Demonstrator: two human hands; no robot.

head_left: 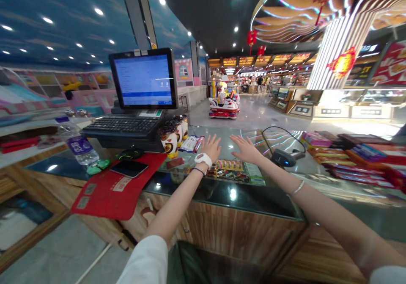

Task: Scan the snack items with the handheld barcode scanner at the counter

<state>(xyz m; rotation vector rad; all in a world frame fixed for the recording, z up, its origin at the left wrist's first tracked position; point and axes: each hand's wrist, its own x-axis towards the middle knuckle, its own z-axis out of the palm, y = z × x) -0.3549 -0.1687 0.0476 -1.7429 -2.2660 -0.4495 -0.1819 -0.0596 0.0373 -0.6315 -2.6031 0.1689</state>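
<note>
Both arms reach forward over a glass-topped counter [228, 191]. My left hand [209, 149], with a white watch [203, 160] on the wrist, is open with fingers spread. It holds nothing and is nearest to a flat blue-and-white packet [191, 144]. My right hand [246, 149] is also open, palm down and fingers apart, with nothing in it. To its right lies a black barcode scanner [283, 158] with a lit blue light. Small packets [230, 165] show below and between the hands, seemingly under the glass. Whether either hand touches the glass, I cannot tell.
At left stand a monitor [144, 81], a keyboard [122, 125], printed cups [169, 140] and a water bottle [78, 144]. A phone [129, 168] lies on a red mat [109, 197]. Boxed snacks [358, 157] are stacked at right. Beyond the counter is a ride-on toy [223, 106].
</note>
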